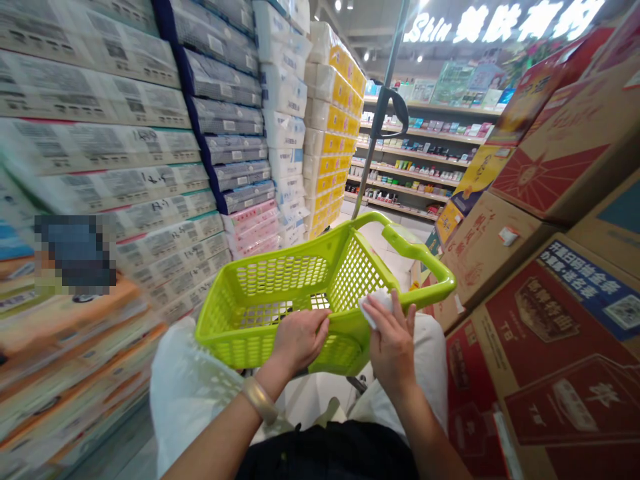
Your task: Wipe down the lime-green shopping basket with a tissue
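Left hand: the left hand [300, 340], above a gold-coloured bangle [260, 400], is clamped on the near rim of a lime-green plastic basket with lattice walls [345, 340].
Right hand: the right hand [394, 337] has its fingers laid over a crumpled white cloth or tissue [371, 317], holding it pressed to the rim near the handle end.
Basket: just in front of the body, between knees in white trousers [195, 380]; its looped green handle [443, 280] points right. Its support is unclear.
Progress: the cloth is already on the rim; which parts of the basket it has covered, and which are left, cannot be told.
Left side: tall stacks of plastic-wrapped paper packs [335, 137].
Right side: piled red and brown cardboard cartons [545, 333].
Beyond: a slanting grey metal pole [368, 163], then stocked shelves [425, 175].
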A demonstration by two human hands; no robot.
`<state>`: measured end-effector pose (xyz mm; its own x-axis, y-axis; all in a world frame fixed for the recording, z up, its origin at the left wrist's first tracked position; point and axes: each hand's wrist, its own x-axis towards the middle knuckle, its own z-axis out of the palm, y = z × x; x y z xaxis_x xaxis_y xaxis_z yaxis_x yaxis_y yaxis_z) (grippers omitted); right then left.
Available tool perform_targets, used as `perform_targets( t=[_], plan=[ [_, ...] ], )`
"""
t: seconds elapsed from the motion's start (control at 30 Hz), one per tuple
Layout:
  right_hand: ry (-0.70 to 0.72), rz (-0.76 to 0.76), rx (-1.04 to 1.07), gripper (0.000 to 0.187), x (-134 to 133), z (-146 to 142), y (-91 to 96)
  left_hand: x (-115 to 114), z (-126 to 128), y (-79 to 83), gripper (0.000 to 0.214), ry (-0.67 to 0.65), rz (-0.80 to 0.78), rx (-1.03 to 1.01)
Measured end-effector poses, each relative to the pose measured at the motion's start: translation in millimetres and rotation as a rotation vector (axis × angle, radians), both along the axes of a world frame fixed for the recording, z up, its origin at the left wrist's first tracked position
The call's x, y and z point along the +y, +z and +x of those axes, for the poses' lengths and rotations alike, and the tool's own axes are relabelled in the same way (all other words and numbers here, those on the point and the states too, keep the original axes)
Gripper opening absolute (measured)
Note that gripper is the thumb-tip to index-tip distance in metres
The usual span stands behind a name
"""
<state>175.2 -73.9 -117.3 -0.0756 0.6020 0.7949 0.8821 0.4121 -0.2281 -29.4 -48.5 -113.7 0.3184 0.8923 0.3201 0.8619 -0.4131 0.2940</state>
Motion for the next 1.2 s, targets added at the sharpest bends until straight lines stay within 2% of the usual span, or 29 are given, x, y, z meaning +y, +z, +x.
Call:
perform_targets(
  t=[0.1,0.3,0.37,0.47,0.53,0.7,0.77,0.9,0.97,1.2],
  plan=[
    [0.058,-0.021,-0.024,0.047,-2,-6,-2.6,0,-2,-0.7,0.032,-0.011,0.006,-0.005],
    [-0.144,0.07,0.114,0.04,5,23,13.3,0,-1,-0.8,0.032,-0.012,0.013,0.008],
    [-0.104,0.047,0.086,0.042,5,16,11.1,0,-1,-0.3,0.032,-0.005,0.012,0.012],
    [0.038,-0.035,-0.001,0.048,2,0,3.6,0,-1,0.9,0.032,-0.004,0.007,0.023],
    [0.066,-0.041,-0.017,0.048,1,0,3.0,0,-2,1.5,0.032,-0.01,0.005,0.028],
    [-0.122,0.064,0.106,0.04,5,30,18.9,0,-2,1.5,0.033,-0.015,-0.012,0.024],
    [-0.155,0.079,0.13,0.039,5,29,20.1,0,-1,1.3,0.033,-0.017,-0.017,0.02],
    [0.052,-0.049,-0.033,0.047,-2,4,6.6,0,-2,1.6,0.033,-0.016,-0.019,0.016],
    [0.109,-0.065,-0.058,0.05,-4,-2,2.0,0,-3,1.8,0.032,-0.021,-0.017,0.011],
    [-0.137,0.07,0.075,0.04,6,29,13.2,3,-3,2.1,0.033,-0.007,-0.046,0.027]
  ],
)
